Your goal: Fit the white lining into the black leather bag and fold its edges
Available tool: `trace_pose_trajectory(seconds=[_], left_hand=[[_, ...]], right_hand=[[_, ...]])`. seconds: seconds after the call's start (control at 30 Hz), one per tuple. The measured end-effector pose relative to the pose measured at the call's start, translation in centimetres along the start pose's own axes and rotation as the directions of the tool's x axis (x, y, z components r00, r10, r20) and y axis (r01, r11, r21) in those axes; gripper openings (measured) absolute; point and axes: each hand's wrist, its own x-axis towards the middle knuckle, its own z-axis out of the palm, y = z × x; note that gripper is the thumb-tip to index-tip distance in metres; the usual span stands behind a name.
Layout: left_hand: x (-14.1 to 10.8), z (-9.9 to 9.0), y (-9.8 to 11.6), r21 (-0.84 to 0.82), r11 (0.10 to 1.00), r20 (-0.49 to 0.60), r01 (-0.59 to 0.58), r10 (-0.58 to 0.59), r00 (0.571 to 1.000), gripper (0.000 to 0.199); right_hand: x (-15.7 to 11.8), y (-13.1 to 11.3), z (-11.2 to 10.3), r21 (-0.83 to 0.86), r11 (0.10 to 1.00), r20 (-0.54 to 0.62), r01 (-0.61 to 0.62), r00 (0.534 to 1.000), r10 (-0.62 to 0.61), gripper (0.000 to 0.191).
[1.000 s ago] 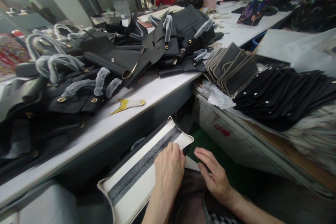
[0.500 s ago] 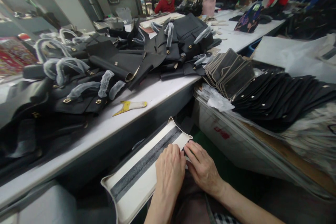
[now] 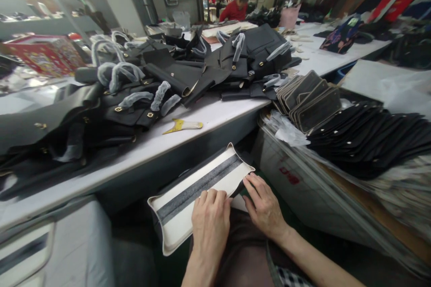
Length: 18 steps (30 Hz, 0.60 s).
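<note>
An unfinished bag [image 3: 215, 180] lies across my lap, its cream base with a dark grey stripe facing up and its rim raised at the corners. Black material shows along its far side. My left hand [image 3: 211, 215] has its fingers curled over the near edge of the base, right of the middle. At the right corner, my right hand [image 3: 264, 204] grips the near edge, fingertips on the rim and thumb below it. What lies under both hands is hidden.
Black bags [image 3: 215, 71] with wrapped handles heap on the white table [image 3: 235, 110]. A yellow and white tool [image 3: 183, 125] lies near its edge. Dark panels [image 3: 367, 136] are stacked at right; another cream, striped piece [image 3: 25, 251] rests lower left. A person in red [image 3: 234, 10] sits far back.
My view has turned left, so the scene has slid right. My left hand has shifted left along the near edge, away from the right hand, which stays by the corner.
</note>
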Motion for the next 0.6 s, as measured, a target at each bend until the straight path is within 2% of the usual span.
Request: trace_pose_trajectory(seconds=[0.1,0.33,0.47,0.6], left_hand=[[-0.6,0.4,-0.6,-0.020,1.000,-0.001,-0.008,0.008,1.000,0.018],[-0.5,0.8,-0.7,-0.025,0.995,-0.050,0.097,-0.098,0.994,0.021],[-0.6,0.9,-0.4,-0.018,0.992,-0.071,0.128,-0.129,0.989,0.018],[-0.2,1.1,-0.3,0.003,0.989,-0.078,0.145,-0.145,0.986,0.016]], right_hand=[[0.0,-0.1,0.0,0.011,1.000,-0.010,0.000,1.000,0.000,0.055],[-0.2,-0.4,-0.4,0.073,0.997,-0.010,-0.023,1.000,0.024,0.052],[-0.7,-1.7,-0.1,0.124,0.991,-0.039,0.048,0.998,-0.043,0.053],[-0.8,-2.5,0.8,0.100,0.991,-0.074,0.087,0.994,-0.080,0.055]])
